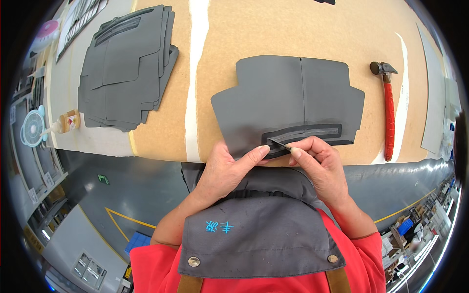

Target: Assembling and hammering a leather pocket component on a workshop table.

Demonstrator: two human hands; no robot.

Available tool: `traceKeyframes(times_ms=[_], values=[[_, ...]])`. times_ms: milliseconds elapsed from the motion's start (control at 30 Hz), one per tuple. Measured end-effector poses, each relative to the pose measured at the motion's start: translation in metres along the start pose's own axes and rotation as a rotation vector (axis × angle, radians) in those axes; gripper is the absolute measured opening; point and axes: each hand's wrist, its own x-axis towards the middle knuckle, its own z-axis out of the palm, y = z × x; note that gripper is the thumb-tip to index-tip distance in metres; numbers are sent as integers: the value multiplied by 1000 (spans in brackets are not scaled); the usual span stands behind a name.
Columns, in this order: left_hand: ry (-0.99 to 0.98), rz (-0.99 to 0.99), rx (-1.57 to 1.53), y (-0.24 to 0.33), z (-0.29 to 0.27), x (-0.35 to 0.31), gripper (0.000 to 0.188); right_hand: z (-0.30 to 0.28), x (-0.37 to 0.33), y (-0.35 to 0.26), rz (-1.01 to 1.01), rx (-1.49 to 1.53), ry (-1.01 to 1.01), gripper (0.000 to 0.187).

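A dark grey sheet panel with stepped corners lies at the table's near edge, creased down its middle. Along its near side runs a black-bordered curved strip. My left hand grips the panel's near edge, thumb on top and the other fingers hidden beneath. Between thumb and fingers, my right hand pinches a thin, pointed tool. Its tip touches or hovers just over the strip's left end; I cannot tell which. The tool's exact kind is too small to make out.
A stack of similar grey panels lies at the left. Near it stands a small glue bottle with a nozzle. A red-handled hammer rests at the right. Brown board covers the table, with a torn white strip across it.
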Motion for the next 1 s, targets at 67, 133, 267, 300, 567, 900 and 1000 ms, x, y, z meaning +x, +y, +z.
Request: traceKeyframes(times_ms=[67, 133, 267, 300, 567, 900, 1000], values=[[-3, -1, 2, 0, 0, 0, 30, 0, 0, -1, 0, -10, 0, 18], [-2, -6, 2, 1, 0, 0, 30, 0, 0, -2, -1, -20, 1, 18], [5, -5, -21, 3, 2, -1, 30, -1, 1, -4, 6, -15, -6, 18], [5, -5, -21, 3, 2, -1, 30, -1, 1, -4, 18, -5, -8, 18], [3, -13, 2, 4, 1, -1, 30, 0, 1, -6, 45, 22, -4, 16], [-6, -4, -1, 0, 0, -1, 31, 2, 1, -2, 33, 69, 19, 15], [-1, -13, -17, 1, 1, -1, 31, 1, 0, 1, 33, 88, 14, 15]])
